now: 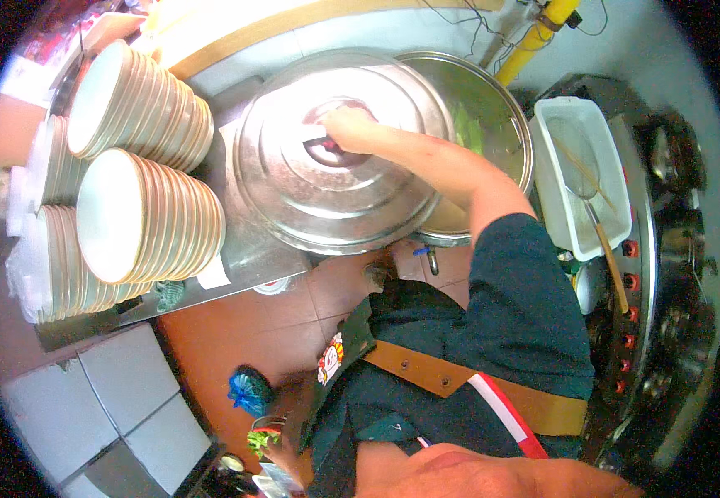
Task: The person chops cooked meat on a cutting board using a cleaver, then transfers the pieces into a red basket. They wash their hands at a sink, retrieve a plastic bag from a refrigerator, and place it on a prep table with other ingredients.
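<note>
My right hand (349, 127) grips the handle in the middle of a large round metal lid (285, 205). The lid lies to the left of a big steel pot (527, 149) and overlaps it, leaving the right part of its mouth uncovered. Inside the pot, green leaves (469, 127) show beside my forearm. At the lower left, what looks like my left hand (291, 457) is near a dark bowl (268, 423) with green leaves at its edge. My body partly hides that hand, and its grip is unclear.
Leaning stacks of pale bowls (173, 218) stand on a metal counter (254, 249) at left. A white plastic tub (550, 180) holds a wood-handled strainer (606, 249) at right, beside red knobs (630, 282). A blue-handled tap (433, 258) juts below the pot. A blue bag (249, 391) is lower left.
</note>
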